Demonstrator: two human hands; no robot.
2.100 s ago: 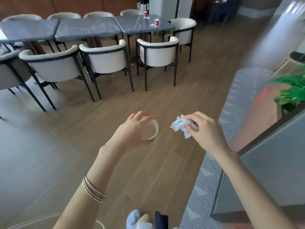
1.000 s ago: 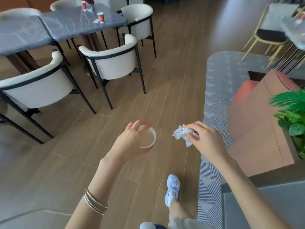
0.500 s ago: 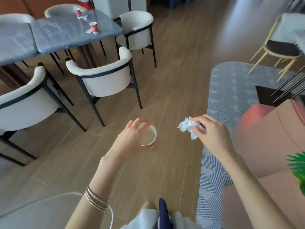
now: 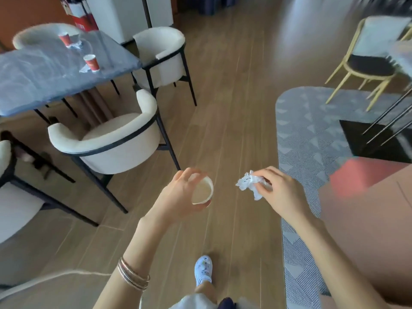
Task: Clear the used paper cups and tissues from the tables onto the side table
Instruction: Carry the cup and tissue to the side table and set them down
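My left hand [image 4: 178,195] grips a paper cup [image 4: 202,190] held over the wooden floor; I look into its pale inside. My right hand [image 4: 281,192] pinches a crumpled white tissue [image 4: 248,182] at the same height, a short way right of the cup. On the dark marble table [image 4: 33,72] at the upper left stand two red paper cups, one nearer [image 4: 91,62] and one farther [image 4: 65,39]. Crumpled tissue [image 4: 77,43] lies beside the far cup, and another bit [image 4: 85,69] lies by the near cup.
Cream armchairs with black frames [image 4: 111,139] [image 4: 162,54] ring the table. A grey patterned rug [image 4: 312,134] lies at right, with a pink-brown block [image 4: 367,197] and a yellow-legged chair [image 4: 367,61]. My foot [image 4: 202,268] is on the wooden floor below.
I have walked forward and turned toward the table end, which now looks closer. Both hands still hold the cup and the tissue the same way.
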